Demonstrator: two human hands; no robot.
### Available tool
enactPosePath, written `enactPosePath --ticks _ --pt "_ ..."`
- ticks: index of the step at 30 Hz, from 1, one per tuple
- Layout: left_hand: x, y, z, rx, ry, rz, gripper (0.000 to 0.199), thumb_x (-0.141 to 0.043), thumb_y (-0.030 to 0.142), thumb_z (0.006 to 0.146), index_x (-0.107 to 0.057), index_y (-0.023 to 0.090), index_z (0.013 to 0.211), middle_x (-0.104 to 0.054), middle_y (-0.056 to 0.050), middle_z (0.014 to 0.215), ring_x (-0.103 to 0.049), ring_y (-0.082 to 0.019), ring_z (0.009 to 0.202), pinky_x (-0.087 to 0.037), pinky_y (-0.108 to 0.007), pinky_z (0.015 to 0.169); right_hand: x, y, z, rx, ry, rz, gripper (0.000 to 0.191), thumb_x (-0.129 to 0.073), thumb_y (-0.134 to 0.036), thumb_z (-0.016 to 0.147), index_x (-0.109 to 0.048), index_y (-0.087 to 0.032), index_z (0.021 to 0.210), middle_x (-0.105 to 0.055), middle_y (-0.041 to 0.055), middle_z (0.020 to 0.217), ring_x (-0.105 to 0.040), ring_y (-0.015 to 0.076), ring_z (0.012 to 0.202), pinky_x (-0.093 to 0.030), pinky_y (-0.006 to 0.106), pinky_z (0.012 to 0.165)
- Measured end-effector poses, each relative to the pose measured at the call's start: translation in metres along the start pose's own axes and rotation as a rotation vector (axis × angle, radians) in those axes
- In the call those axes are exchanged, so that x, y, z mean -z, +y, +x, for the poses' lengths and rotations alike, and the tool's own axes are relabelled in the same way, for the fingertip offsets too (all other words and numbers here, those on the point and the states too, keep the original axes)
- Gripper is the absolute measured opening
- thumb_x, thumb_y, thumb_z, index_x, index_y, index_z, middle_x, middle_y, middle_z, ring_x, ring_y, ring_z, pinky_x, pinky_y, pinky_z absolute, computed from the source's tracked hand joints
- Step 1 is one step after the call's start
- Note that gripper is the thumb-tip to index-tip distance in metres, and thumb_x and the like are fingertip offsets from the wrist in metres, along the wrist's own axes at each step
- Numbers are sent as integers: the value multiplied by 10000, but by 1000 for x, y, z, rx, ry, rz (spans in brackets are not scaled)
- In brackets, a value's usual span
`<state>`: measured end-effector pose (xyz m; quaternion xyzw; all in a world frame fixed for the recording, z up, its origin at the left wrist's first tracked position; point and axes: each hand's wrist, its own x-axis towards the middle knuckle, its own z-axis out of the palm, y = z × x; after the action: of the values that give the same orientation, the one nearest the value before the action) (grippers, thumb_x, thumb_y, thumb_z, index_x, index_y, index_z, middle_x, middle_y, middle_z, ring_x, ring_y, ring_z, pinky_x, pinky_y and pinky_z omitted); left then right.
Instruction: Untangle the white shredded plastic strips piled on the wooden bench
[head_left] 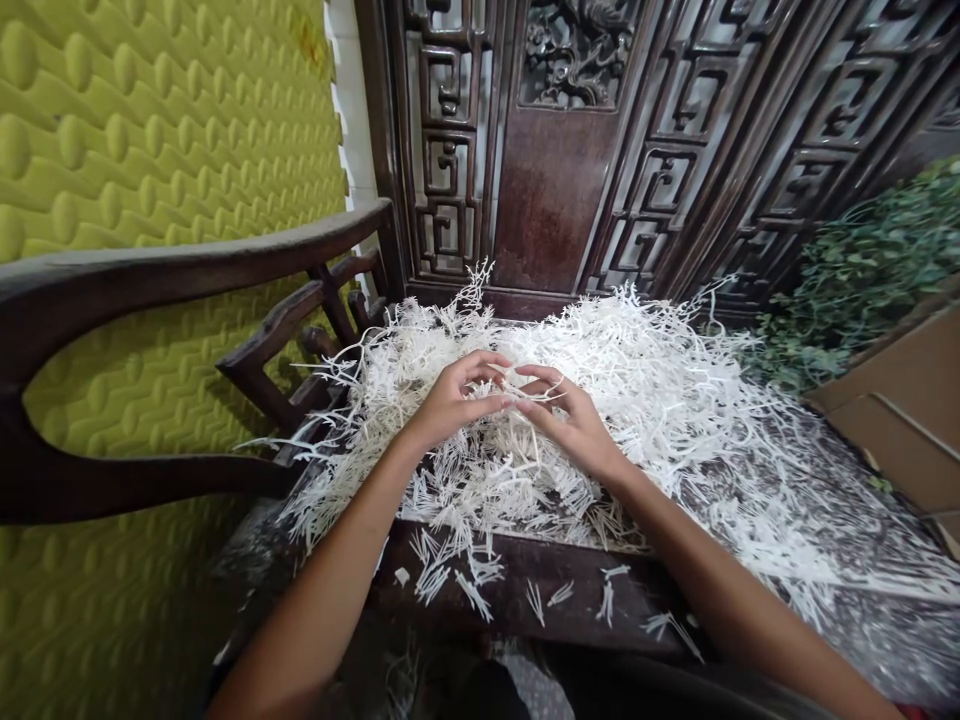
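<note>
Left hand point(454, 400) and right hand point(566, 420) curl narrow, fingertips pinching one thin white branching sprig point(536, 390), held over a tangled white sprig heap point(622, 370) mid-seat on the dark carved wooden bench point(525, 590)

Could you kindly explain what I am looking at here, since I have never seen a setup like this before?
This picture comes from a camera worn on a person's head, looking forward and down, so both arms enter from below. No machine is involved. The left hand and right hand meet over a heap of thin white branching sprigs, and their fingers appear to touch a small sprig. The heap lies on a dark wooden seat before a carved lattice screen.
</note>
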<state>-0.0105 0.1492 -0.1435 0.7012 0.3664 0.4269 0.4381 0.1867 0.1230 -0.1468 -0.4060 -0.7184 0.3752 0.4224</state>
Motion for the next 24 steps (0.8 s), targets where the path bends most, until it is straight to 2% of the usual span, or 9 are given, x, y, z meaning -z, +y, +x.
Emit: enactPosePath --ticks 3,6,11,14,19,24 --pt "-1 2 -1 22 -15 17 367 -709 325 760 -613 278 1111 -608 -68 1218 -572 -244 1094 -376 -480 1008 -1 2 1 -3 37 16 260 -561 -427 907 -673 -234 1040 -688 54 987 -634 184 826 -527 340 708" --pt "-1 2 -1 27 -20 11 348 -688 316 773 -613 281 1111 -587 -67 1254 -548 -261 1141 -372 -487 1011 -2 4 1 -26 55 23 265 -573 -437 896 -699 -207 925 -694 44 900 -617 174 766 -504 318 667" --pt "-1 0 0 61 -8 13 330 -647 380 818 -594 280 1128 -625 -62 1149 -552 -240 1128 -367 -449 1020 -3 7 1 -49 120 80 242 -596 -432 878 -686 -207 882 -669 31 853 -593 155 724 -495 303 655" --pt "-2 -1 1 93 38 1 345 -588 451 853 -577 269 1146 -615 -68 1132 -564 -226 1086 -419 -408 953 -4 12 2 -104 178 153 251 -611 -459 858 -668 -218 892 -659 34 885 -587 155 722 -482 284 598" --pt "-4 -1 0 92 35 87 322 -623 480 818 -634 231 1021 -619 -67 1128 -561 -225 1054 -426 -384 913 -5 20 4 -123 250 237 277 -661 -483 809 -663 -219 891 -652 30 854 -542 127 630 -407 238 485" --pt "-8 -1 0 45 29 105 275 -632 446 811 -652 223 971 -644 -58 989 -569 -208 931 -445 -354 818 -5 20 4 -85 255 201 289 -675 -481 797 -684 -207 889 -678 55 914 -607 168 761 -492 284 619"
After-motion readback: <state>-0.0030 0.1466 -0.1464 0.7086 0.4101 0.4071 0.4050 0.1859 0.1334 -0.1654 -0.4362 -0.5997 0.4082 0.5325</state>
